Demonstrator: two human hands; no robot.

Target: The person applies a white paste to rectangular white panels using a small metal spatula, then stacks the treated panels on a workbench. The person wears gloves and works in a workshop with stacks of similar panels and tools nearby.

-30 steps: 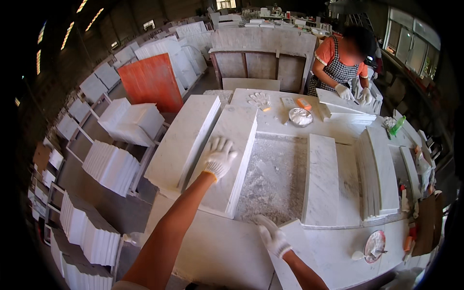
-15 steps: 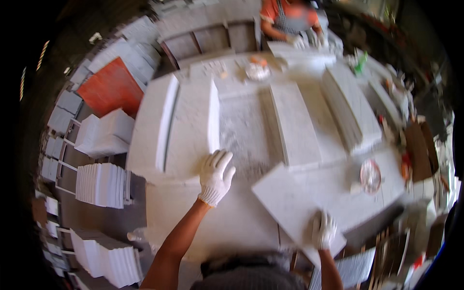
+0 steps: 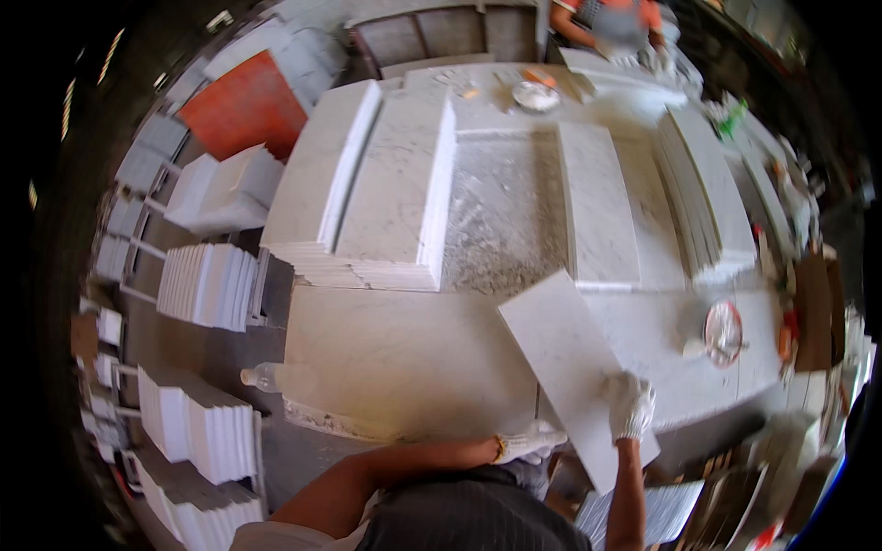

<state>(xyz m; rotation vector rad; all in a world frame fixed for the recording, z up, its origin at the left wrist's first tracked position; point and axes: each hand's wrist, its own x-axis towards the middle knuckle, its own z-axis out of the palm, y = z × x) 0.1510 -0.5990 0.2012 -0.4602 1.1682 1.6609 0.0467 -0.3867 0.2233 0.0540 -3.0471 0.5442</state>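
A pale marble slab (image 3: pixel 560 340) lies aslant at the front of the worktable, its near end reaching past the table's edge. On its near right part rests my right hand (image 3: pixel 631 406) in a white knit glove, fingers curled in; what they hold, if anything, is hidden. My left hand (image 3: pixel 533 443), gloved too, reaches across my body to the slab's near left edge. Its fingers are smeared, and I cannot tell whether they touch the slab.
Stacks of marble slabs (image 3: pixel 390 174) stand at the table's left. More slabs (image 3: pixel 602 207) lie right of a dusty recess (image 3: pixel 505 202). A red-rimmed bowl (image 3: pixel 723 335) sits at right. Loaded racks (image 3: pixel 207 285) line the left. Across the table a co-worker's hands (image 3: pixel 661 62) work.
My left hand has left the slab stack and come back toward my body, beside the near slab. My right hand's fingers have curled in. The view has shifted, and the slab has turned slightly.
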